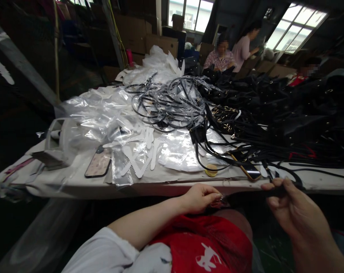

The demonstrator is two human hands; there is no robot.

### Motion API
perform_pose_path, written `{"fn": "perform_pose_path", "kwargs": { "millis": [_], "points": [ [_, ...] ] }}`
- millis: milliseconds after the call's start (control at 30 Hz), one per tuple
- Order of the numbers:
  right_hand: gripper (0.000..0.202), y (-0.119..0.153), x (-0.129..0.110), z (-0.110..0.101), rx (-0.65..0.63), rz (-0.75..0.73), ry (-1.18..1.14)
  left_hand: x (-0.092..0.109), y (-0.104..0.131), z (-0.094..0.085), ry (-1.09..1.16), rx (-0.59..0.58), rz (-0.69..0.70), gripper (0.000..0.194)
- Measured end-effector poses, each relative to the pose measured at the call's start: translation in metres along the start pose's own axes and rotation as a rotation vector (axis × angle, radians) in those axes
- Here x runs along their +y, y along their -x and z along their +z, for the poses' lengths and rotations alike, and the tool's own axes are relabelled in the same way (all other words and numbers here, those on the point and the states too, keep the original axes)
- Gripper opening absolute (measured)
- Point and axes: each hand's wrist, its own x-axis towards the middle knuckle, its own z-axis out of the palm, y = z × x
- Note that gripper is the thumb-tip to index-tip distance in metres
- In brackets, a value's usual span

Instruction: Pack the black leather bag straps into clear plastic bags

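Note:
My left hand (200,198) is closed in a pinch, low in front of the table edge, with a small bit of shiny clear material at its fingertips. A black strap (250,196) runs from there across my lap to my right hand (295,208), which is closed on its other part. The strap looks stretched between both hands; its end at my left fingers is hard to make out. On the table just beyond lie loose black straps (206,146) with gold clasps (224,117), and several plastic-wrapped straps (168,102) in coils.
Clear plastic bags (100,104) and white toothed strips (139,170) cover the left and middle. A phone (98,161), a tape dispenser (56,140), a second phone (251,171) and a yellow disc (211,170) lie near the front edge. Black bags (297,110) are heaped right; people sit and stand behind.

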Motion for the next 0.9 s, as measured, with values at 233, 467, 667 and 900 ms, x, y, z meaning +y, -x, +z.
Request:
{"fn": "perform_pose_path", "kwargs": {
  "millis": [233, 467, 667, 900],
  "points": [
    [0.035, -0.001, 0.003, 0.006, -0.039, 0.001, 0.041, 0.003, -0.010, 0.010, 0.321, 0.058, -0.011, 0.055],
    [0.036, 0.002, -0.001, -0.003, -0.055, 0.018, 0.052, 0.007, -0.010, -0.001, -0.079, 0.197, 0.148, 0.031],
    [0.033, 0.014, -0.005, 0.007, -0.109, -0.024, 0.074, 0.029, -0.002, 0.008, -0.379, 0.362, 0.360, 0.024],
    [0.034, 0.011, -0.016, 0.018, 0.135, -0.204, 0.103, 0.043, -0.001, 0.003, -0.691, 0.218, 0.508, 0.022]
  ]
}}
